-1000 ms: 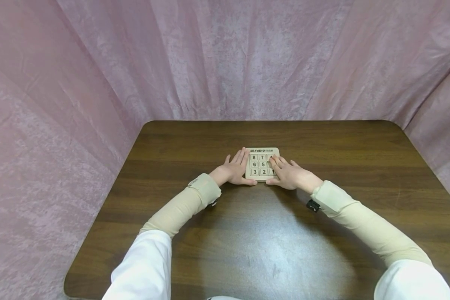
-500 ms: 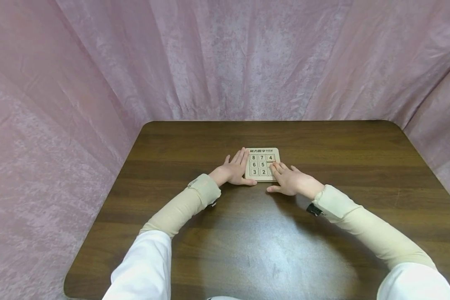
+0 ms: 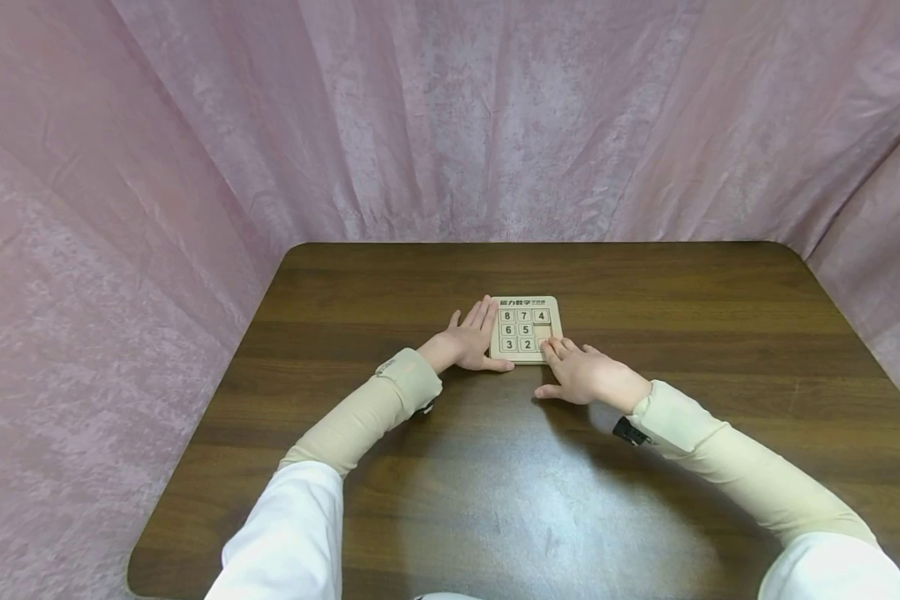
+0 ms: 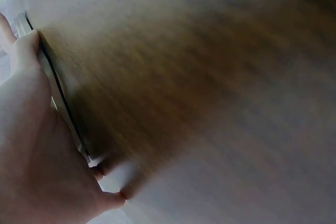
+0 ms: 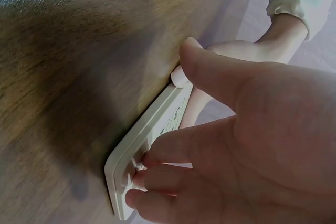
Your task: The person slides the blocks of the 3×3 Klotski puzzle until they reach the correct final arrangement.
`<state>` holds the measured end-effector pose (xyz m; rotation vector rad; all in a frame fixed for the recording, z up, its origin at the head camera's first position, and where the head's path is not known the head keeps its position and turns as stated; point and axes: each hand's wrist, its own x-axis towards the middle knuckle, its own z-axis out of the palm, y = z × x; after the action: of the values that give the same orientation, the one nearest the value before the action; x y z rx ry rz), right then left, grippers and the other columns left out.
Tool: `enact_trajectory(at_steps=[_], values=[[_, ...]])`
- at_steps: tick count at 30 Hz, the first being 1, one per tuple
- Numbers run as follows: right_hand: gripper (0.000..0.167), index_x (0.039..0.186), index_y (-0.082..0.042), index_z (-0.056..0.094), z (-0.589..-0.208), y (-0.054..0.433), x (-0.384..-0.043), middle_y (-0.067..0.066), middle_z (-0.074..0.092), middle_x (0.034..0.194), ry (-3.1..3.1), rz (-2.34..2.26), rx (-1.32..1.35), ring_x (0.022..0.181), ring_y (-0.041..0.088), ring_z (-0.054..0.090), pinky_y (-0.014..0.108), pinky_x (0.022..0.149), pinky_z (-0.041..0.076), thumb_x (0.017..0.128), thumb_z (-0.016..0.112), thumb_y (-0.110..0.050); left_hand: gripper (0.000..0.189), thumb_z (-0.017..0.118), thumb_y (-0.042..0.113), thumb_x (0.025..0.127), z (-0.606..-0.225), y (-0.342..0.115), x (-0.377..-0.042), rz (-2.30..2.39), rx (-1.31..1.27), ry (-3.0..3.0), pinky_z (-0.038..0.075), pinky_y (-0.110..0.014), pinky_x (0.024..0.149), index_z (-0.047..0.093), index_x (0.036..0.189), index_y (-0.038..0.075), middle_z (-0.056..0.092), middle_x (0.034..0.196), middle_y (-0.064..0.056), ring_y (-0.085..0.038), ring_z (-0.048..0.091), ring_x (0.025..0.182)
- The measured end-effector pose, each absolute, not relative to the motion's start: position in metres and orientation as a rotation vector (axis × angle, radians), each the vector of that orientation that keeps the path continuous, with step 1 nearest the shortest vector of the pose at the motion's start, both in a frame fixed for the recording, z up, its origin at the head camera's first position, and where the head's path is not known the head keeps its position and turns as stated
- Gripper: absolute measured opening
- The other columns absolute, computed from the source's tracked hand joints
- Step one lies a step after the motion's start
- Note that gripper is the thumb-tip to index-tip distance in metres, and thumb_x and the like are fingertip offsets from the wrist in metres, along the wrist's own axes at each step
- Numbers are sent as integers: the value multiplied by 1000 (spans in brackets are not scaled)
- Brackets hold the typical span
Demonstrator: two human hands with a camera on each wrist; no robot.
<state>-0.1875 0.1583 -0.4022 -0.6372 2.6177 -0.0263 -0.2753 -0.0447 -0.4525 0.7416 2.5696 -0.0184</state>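
Note:
A pale number sliding puzzle point(image 3: 526, 330) lies flat on the table, its tiles marked with black digits. The tiles 8, 7 and 4 form its far row; a tile-free slot point(image 3: 542, 331) shows at the right of the middle row. My left hand point(image 3: 468, 337) lies along the puzzle's left side, fingers straight and thumb at the near edge. With extended fingertips my right hand point(image 3: 581, 372) touches the near right corner, covering the tile there. Its thumb points left, off the board. In the right wrist view, its fingers point(image 5: 163, 178) rest on the puzzle's face.
The brown wooden table point(image 3: 330, 292) has rounded corners. Pink curtains point(image 3: 450, 125) hang behind it and along the sides. A small black device point(image 3: 630, 431) is strapped under the right wrist. Light reflects off the table's near middle.
My right hand's fingertips have slid from the far right tile down the right column to the near corner, uncovering the 4 and the slot. The left hand and the puzzle stay put.

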Motion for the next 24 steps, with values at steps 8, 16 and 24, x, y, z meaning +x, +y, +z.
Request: enact_trajectory(at_steps=[8, 16, 24], values=[[82, 148, 10, 24, -403, 158, -188, 30, 22, 155, 2630, -29, -648, 144, 44, 23, 62, 110, 28, 97, 52, -48, 116, 42, 78, 85, -451, -45, -274, -19, 740, 2569, 7, -53, 121, -23, 151, 8, -24, 160, -13, -24, -12, 151], [83, 150, 9, 19, -406, 158, -196, 29, 17, 157, 2624, -25, -619, 145, 44, 19, 61, 112, 26, 98, 50, -48, 115, 42, 77, 85, -451, -46, -274, -14, 742, 2565, 7, -53, 121, -23, 151, 8, -24, 160, -12, -24, -13, 151], [85, 151, 9, 16, -411, 160, -202, 30, 16, 157, 2644, -45, -621, 146, 45, 17, 62, 112, 24, 98, 49, -48, 116, 42, 78, 85, -450, -46, -275, -19, 748, 2571, 7, -53, 120, -24, 151, 9, -24, 160, -12, -24, -13, 151]])
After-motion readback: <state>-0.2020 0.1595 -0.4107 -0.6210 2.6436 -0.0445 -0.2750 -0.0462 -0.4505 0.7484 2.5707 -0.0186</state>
